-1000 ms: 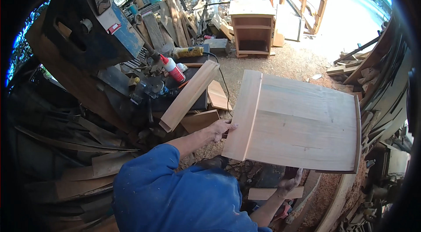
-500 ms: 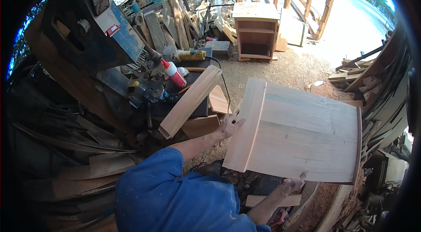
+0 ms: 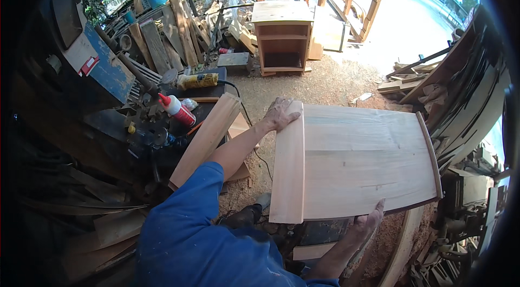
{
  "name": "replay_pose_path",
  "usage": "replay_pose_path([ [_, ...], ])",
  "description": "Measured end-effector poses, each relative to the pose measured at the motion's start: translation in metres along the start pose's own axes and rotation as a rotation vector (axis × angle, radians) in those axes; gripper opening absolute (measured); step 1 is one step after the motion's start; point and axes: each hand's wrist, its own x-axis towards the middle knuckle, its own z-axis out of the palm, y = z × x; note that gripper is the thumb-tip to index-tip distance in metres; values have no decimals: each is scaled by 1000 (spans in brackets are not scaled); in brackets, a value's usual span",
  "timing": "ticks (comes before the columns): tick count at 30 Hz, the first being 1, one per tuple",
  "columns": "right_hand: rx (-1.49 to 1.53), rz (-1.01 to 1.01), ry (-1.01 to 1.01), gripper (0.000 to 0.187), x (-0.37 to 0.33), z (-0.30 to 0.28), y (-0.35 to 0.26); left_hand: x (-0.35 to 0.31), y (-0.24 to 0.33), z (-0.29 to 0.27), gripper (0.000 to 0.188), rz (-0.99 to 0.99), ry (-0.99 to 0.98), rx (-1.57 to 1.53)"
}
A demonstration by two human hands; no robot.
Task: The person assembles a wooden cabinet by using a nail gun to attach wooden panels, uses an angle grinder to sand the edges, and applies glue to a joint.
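Note:
A pale wooden panel (image 3: 368,151) lies in front of me, with a wider board strip (image 3: 287,173) along its left side and a narrow raised edge (image 3: 428,151) on its right. My left hand (image 3: 283,114) grips the far left corner, its fingers laid over the strip. At the near edge, right of the middle, my right hand (image 3: 368,223) holds the panel, thumb on top and the other fingers hidden beneath. A long wooden piece (image 3: 208,138) rests slanted beside my left forearm.
On a dark bench at left sit a white-and-red glue bottle (image 3: 177,110) and a yellow corded power tool (image 3: 197,81). A small wooden cabinet (image 3: 281,37) stands beyond on the sawdust-covered ground. Scrap boards (image 3: 157,46) are piled behind; more timber leans at right.
My left hand has slid from the middle of the panel's left edge to its far corner. The panel has turned slightly, its left side now nearly straight. My right hand keeps its hold.

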Motion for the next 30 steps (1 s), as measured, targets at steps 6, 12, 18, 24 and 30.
replay_pose_path([
  [6,767,570,248,47,95,37,-108,42,-21,24,75,-136,133,-408],
  [12,549,621,280,36,169,76,-156,23,-46,47,62,-494,192,-837],
  [18,233,556,-7,38,217,90,-173,-25,-79,66,28,-559,185,-982],
  [24,46,562,-87,37,247,107,-170,-86,-92,111,24,-631,39,-1114],
  [30,-26,530,-184,36,237,147,-181,-161,-121,182,43,-756,-16,-1089],
])
